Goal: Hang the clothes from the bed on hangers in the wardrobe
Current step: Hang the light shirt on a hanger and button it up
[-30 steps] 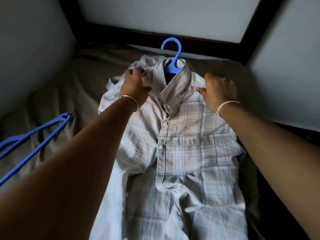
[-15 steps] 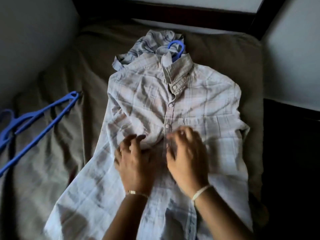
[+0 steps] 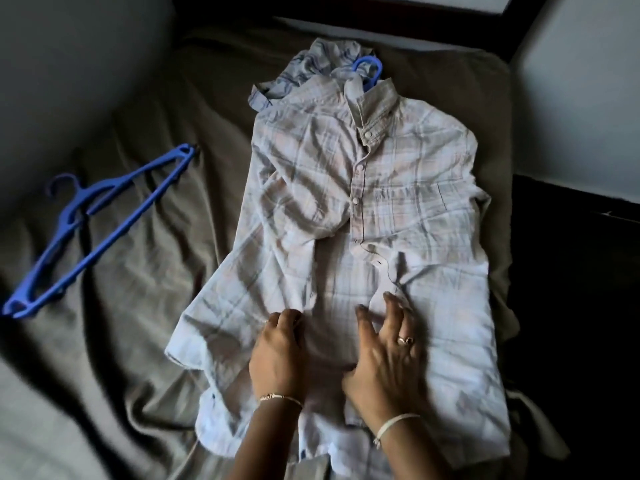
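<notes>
The bed (image 3: 138,271) carries the checked shirt (image 3: 398,168) lengthwise, collar at the far end, hem toward the person. A blue hanger (image 3: 372,69) sits inside it, its hook showing past the collar. Both hands are at the unbuttoned lower front. The left hand (image 3: 277,355) curls its fingers round the left cloth edge. The right hand (image 3: 384,355) lies spread and flat, gripping nothing. Judgement: the open gap runs straight ahead between them, equally near to each.
</notes>
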The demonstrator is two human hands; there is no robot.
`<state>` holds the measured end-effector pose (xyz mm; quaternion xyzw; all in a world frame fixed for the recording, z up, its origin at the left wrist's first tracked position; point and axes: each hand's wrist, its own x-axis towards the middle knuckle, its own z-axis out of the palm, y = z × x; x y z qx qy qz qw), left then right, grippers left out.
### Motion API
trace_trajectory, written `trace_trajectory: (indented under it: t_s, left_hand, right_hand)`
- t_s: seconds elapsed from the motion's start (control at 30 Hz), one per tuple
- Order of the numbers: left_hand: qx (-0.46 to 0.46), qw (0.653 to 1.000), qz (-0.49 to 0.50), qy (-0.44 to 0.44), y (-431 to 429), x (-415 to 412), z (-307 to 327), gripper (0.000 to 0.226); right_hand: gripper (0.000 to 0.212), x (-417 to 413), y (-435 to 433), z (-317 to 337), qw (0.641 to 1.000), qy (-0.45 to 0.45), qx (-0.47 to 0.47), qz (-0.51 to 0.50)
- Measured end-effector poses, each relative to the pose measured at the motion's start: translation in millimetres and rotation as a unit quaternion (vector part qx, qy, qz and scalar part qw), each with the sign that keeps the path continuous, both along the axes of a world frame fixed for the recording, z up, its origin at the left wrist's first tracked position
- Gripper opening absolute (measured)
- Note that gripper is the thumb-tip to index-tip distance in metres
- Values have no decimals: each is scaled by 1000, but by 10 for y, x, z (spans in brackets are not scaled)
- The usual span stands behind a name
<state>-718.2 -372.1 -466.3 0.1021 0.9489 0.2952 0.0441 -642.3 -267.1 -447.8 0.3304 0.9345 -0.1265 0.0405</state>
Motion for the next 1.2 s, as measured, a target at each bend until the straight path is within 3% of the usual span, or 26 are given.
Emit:
trace_trajectory:
  t_s: [0.17, 0.27, 0.37, 0.43, 0.47, 0.53, 0.6, 0.67, 0.73, 0.9, 0.97, 1.03, 1.1, 1.2]
  left_hand:
    - [152, 987, 49, 26, -171, 26, 335, 18]
    - [259, 965, 44, 12, -181, 114, 639, 27]
    - [320, 944, 31, -73, -158, 251, 711, 31]
    - [231, 965, -10, -124, -172, 295, 601, 23]
    - [123, 980, -54, -149, -194, 311, 532, 17]
    - [-83, 964, -153, -202, -240, 373, 425, 36]
    - [-140, 950, -190, -203, -277, 433, 350, 47]
    - [-143, 957, -186, -170, -276, 476, 358, 42]
    - [-123, 970, -161, -132, -268, 504, 377, 35]
    - [87, 993, -83, -16, -129, 555, 409, 20]
    - [191, 978, -52, -71, 33, 533, 449, 20]
    - [261, 942, -26, -210, 211, 456, 439, 18]
    - [255, 911, -45, -320, 361, 358, 349, 25]
    - [207, 912, -64, -349, 471, 288, 194, 29]
  right_hand:
    - [61, 128, -9, 64, 997, 33, 37, -51]
    - [59, 241, 13, 188, 986, 137, -24, -93]
    - [43, 350, -67, 376, 957, 251, -46, -139]
    - [37, 416, -162, 433, 949, 275, -40, -152]
    - [39, 442, -208, 443, 949, 271, -38, -155]
    - [34, 494, -251, 388, 951, 258, -47, -161]
    - [28, 549, -265, 325, 955, 243, -53, -162]
    - [45, 591, -253, 298, 968, 188, -59, -157]
    - [51, 616, -228, 326, 969, 156, -66, -179]
    - [18, 689, -297, 420, 963, 221, 42, -148]
    - [19, 723, -354, 329, 974, 189, 47, -117]
    - [32, 745, -389, 197, 983, 149, 4, -103]
    - [47, 738, -436, 115, 988, 122, -40, -82]
    - [55, 734, -487, 99, 977, 159, -99, -99]
